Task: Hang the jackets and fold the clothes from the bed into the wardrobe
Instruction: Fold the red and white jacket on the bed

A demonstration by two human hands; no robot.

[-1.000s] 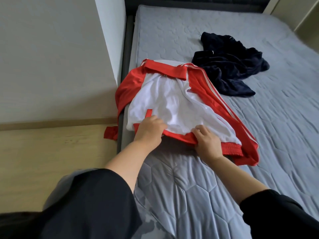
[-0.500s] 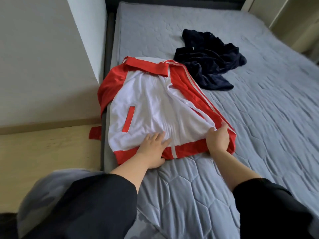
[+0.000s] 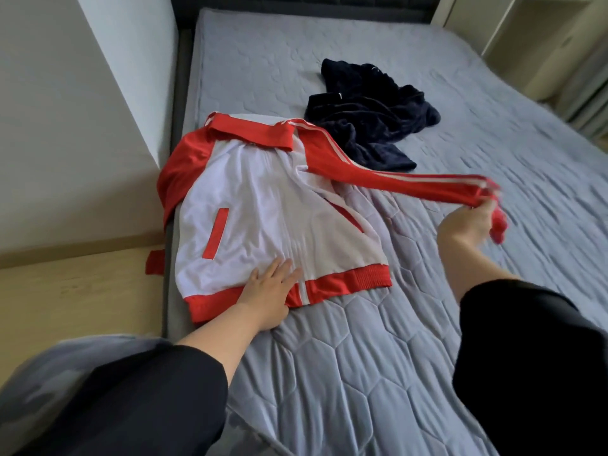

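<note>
A red and white jacket lies spread on the bed's left side, collar away from me. My left hand presses flat on its lower hem, fingers straight. My right hand grips the cuff of the jacket's red sleeve, which is stretched out to the right above the bed. The other red sleeve hangs over the bed's left edge. A crumpled dark navy garment lies farther back on the bed.
The grey quilted bed fills most of the view. A white wall and wooden floor lie on the left. A pale cabinet stands at the far right.
My right hand left the hem, took the right sleeve and pulled it out to the right. The jacket now lies flatter, and my left hand stays pressed on the hem.
</note>
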